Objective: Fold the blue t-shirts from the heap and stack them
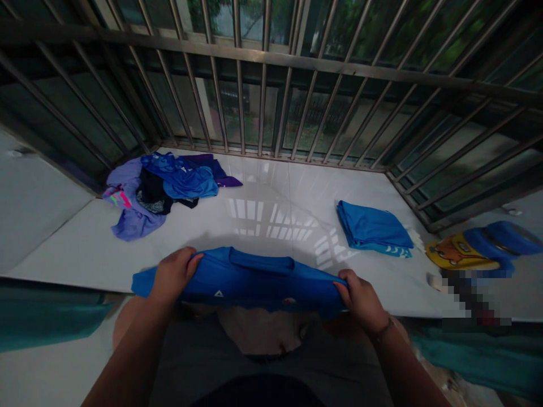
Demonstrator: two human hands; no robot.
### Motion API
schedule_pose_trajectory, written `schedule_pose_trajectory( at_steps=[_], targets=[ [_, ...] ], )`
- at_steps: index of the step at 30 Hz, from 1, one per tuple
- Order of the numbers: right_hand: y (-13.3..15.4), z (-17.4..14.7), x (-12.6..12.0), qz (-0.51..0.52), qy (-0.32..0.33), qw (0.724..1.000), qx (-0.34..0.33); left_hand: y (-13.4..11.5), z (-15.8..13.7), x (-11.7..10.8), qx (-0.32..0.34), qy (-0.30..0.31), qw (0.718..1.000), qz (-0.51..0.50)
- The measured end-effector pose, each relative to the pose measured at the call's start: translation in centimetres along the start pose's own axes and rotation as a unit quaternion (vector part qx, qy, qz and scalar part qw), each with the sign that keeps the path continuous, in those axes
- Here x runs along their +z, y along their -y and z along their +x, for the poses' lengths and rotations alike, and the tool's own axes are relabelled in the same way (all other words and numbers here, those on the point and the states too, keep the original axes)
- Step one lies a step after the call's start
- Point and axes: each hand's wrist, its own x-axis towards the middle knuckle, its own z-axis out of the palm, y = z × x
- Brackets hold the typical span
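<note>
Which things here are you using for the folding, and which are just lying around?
In use: blue shirt, held by left hand and right hand; folded blue garment; pile of clothes.
Lying about: yellow and blue toy; window bars.

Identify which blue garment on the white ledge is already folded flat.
The blue garment lying alone at the right, near the bars. The other blue pieces sit crumpled in the pile at the left, and one blue shirt is gripped by both hands.

No readable text; only small white triangle logo on blue garment point(250, 280), lettering unclear.
</note>
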Motion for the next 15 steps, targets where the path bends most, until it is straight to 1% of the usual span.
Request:
schedule_pose_trajectory(
  at_steps=[2, 3, 5, 7, 8, 9, 10, 11, 13, 14, 15],
  targets=[
    [-0.2, -1.1, -0.4, -0.014, -0.046, 0.999, 0.017, 0.3, -0.3, -1.6, -0.02, -0.06, 0.998, -0.005],
    [-0.3, -1.0, -0.8, -0.026, -0.069, 0.997, 0.022, 0.3, 0.1, -2.4, -0.023, -0.092, 0.995, -0.004],
    [-0.3, 0.8, -2.0, -0.061, -0.122, 0.99, 0.032, 0.0, 2.4, -3.8, -0.02, -0.148, 0.989, 0.008],
    [0.0, 5.0, -3.6, -0.103, -0.174, 0.978, 0.049, -1.0, 6.4, -4.6, -0.011, -0.182, 0.983, 0.028],
    [0.3, 7.7, -4.4, -0.121, -0.184, 0.974, 0.06, -1.8, 9.0, -4.7, -0.007, -0.187, 0.981, 0.04],
    [0.6, 10.8, -5.1, -0.14, -0.178, 0.972, 0.069, -2.6, 11.7, -4.5, -0.004, -0.192, 0.98, 0.051],
    [1.0, 14.1, -5.6, -0.16, -0.16, 0.971, 0.081, -3.6, 14.4, -4.1, 0.002, -0.181, 0.981, 0.063],
    [1.4, 17.3, -6.0, -0.178, -0.12, 0.973, 0.088, -4.5, 16.9, -3.4, 0.009, -0.162, 0.984, 0.076],
    [2.1, 22.9, -5.9, -0.182, -0.077, 0.978, 0.067, -6.2, 21.0, -1.6, 0.033, -0.083, 0.989, 0.115],
    [2.5, 24.9, -5.6, -0.186, -0.055, 0.979, 0.058, -6.9, 22.4, -0.5, 0.042, -0.033, 0.988, 0.144],
    [2.9, 26.4, -5.0, -0.186, -0.037, 0.981, 0.047, -7.5, 23.1, 0.6, 0.038, 0.013, 0.983, 0.179]
  ],
)
